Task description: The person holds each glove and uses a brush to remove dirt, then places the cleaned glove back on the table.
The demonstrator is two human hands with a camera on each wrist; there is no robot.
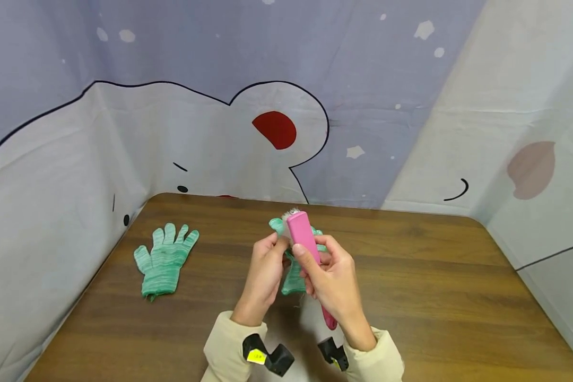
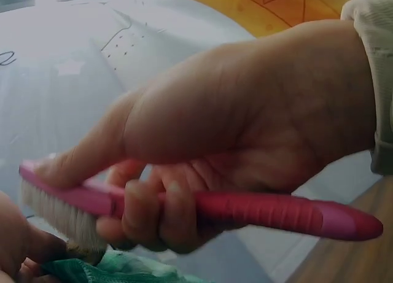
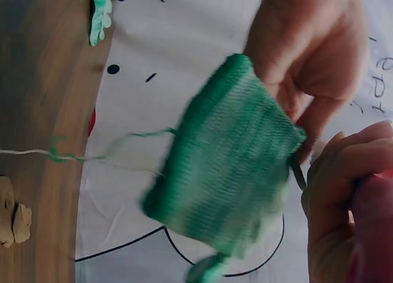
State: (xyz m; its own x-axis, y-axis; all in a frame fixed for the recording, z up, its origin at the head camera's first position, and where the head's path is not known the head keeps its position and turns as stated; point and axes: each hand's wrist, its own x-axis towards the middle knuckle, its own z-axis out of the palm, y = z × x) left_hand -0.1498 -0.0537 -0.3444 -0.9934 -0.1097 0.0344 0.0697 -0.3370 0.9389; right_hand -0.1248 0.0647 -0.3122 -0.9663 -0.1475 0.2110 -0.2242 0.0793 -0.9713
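Observation:
In the head view my right hand (image 1: 333, 281) grips a pink brush (image 1: 303, 233) with pale bristles, its thumb on the back of the brush head. My left hand (image 1: 262, 270) pinches a green knitted glove (image 1: 293, 276) beside the bristles. The cuff of this glove (image 3: 227, 154) hangs down with loose threads in the right wrist view. In the left wrist view the bristles (image 2: 58, 215) meet a dark brown patch (image 2: 86, 252) on or by the glove; I cannot tell what it is. My hands hide much of the glove.
A second green glove (image 1: 164, 260) lies flat on the wooden table (image 1: 434, 297) at the left, fingers pointing away. Patterned cloth (image 1: 363, 106) stands behind the table and along its sides. Small tan shapes (image 3: 12, 215) at the right wrist view's lower left are unclear.

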